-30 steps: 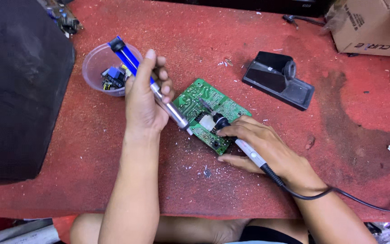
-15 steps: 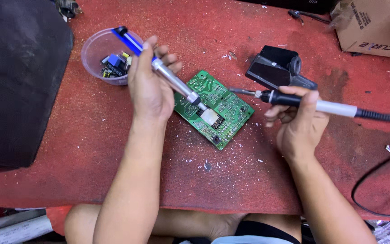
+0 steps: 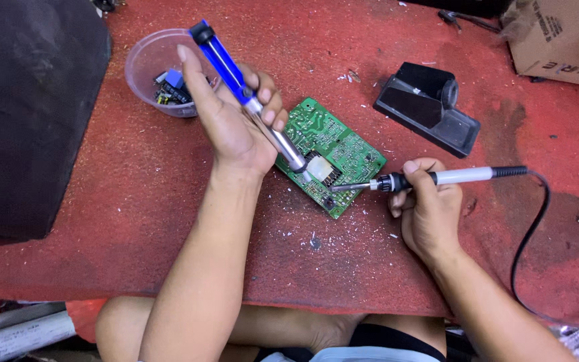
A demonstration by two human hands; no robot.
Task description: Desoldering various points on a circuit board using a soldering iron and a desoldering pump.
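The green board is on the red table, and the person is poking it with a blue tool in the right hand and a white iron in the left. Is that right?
Almost. The hands are swapped. The head view shows the left hand holding the blue tool and the right hand holding the white iron. Both tips do reach the green board, which lies on the red table.
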